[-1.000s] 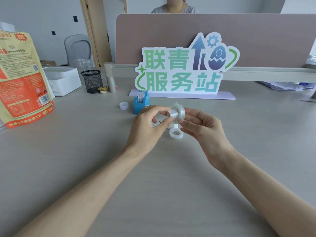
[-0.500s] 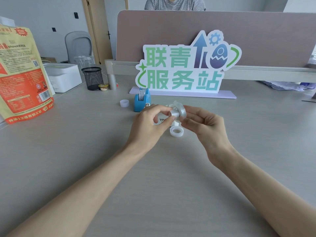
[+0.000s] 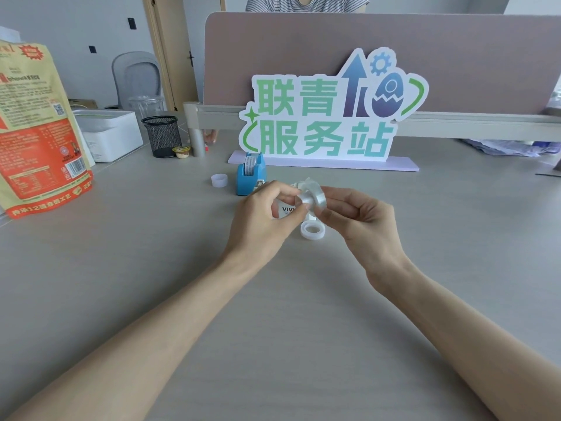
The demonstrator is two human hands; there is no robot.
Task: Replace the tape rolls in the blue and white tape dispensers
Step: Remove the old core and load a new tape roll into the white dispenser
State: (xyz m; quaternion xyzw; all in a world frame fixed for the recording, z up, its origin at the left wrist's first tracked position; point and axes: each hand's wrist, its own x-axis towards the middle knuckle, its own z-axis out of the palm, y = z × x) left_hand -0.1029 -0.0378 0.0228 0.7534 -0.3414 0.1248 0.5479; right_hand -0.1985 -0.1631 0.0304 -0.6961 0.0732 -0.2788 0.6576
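Observation:
Above the desk's middle, my left hand (image 3: 262,218) and my right hand (image 3: 361,221) meet on a clear tape roll (image 3: 314,196). The right fingers pinch its rim; the left thumb and fingers press on a pale core piece at its centre. Behind the hands the white dispenser (image 3: 287,210) shows only a lettered patch. A second clear tape roll (image 3: 312,230) lies flat on the desk just below the held one. The blue dispenser (image 3: 249,177) stands upright behind my left hand with a printed roll in it. A small white ring (image 3: 219,180) lies to its left.
A large cut-out sign (image 3: 328,117) on a lilac base stands behind the dispensers. Far left are an orange bag (image 3: 36,129), a white box (image 3: 107,133) and a black mesh cup (image 3: 162,135). A person sits behind the partition (image 3: 455,56).
Both hands stay on the held tape roll, with the fingers shifting slightly around it. The view has tipped down a little, so the desk objects sit higher.

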